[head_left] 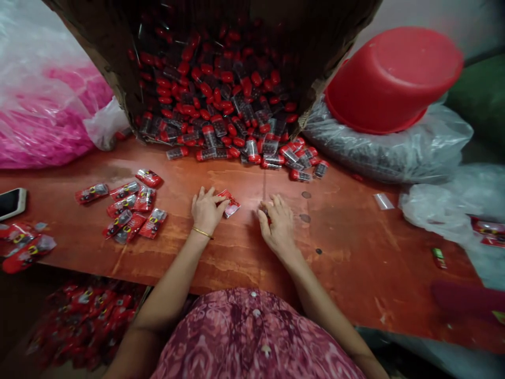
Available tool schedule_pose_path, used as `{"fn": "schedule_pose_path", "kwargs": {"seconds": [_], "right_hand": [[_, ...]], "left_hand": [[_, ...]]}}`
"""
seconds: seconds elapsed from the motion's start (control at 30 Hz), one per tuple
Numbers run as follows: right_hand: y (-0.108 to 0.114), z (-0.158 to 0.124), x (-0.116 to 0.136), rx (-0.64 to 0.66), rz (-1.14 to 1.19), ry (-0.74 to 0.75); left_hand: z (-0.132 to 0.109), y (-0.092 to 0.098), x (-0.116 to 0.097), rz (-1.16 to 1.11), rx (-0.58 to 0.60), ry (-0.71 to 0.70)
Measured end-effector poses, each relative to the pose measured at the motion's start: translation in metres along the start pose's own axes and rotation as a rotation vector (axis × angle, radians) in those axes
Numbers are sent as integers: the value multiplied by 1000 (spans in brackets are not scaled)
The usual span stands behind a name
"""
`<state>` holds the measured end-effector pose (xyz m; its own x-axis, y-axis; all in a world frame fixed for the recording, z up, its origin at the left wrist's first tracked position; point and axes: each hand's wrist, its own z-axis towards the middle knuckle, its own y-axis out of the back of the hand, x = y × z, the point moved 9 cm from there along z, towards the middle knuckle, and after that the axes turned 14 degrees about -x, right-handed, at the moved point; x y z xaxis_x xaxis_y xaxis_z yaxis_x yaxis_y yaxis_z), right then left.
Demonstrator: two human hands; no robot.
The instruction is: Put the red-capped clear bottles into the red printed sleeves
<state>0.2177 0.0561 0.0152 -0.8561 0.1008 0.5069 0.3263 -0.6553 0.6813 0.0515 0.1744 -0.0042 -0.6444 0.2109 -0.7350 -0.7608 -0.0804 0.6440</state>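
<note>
A small red printed packet (231, 203) lies at the fingertips of my left hand (205, 211), whose thumb and forefinger close on its left edge. To its right, my right hand (279, 225) is curled low over the table, with something small and dark red mostly hidden between thumb and fingers. Left of my hands lie several filled red packets (145, 198), each with a clear part. Beyond my hands, clear red-capped tubes (210, 136) with dark contents spill from a tipped cardboard box (114, 68).
A red tub (394, 79) sits upside down on a filled clear bag (379, 152) at the right. Pink items fill a plastic bag (43, 126) at the left. A phone (12, 203) lies at the left edge. More red packets (87, 321) are below the table's front edge.
</note>
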Motion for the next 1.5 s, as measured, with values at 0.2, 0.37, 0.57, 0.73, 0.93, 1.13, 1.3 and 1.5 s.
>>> {"fn": "schedule_pose_path", "kwargs": {"seconds": [0.2, 0.37, 0.57, 0.73, 0.93, 1.13, 1.3, 1.5], "right_hand": [[-18, 3, 27, 101, 377, -195], [-53, -1, 30, 166, 812, -538], [-44, -2, 20, 42, 806, -592], [-39, -10, 36, 76, 732, -441], [-26, -1, 47, 232, 707, -183], [-3, 27, -8, 428, 136, 352], [-10, 11, -27, 561, 68, 414], [13, -24, -23, 444, 542, -145]], "left_hand": [[-13, 22, -23, -23, -160, -92], [-27, 32, -47, 6, -197, -194], [-41, 15, -22, -510, -7, 255], [-60, -1, -18, -876, 153, 629], [-56, 7, -7, -933, 65, 751], [-51, 5, -3, -926, 91, 792], [-61, -7, -10, -938, 185, 881], [-62, -5, -13, -933, 192, 871]]}}
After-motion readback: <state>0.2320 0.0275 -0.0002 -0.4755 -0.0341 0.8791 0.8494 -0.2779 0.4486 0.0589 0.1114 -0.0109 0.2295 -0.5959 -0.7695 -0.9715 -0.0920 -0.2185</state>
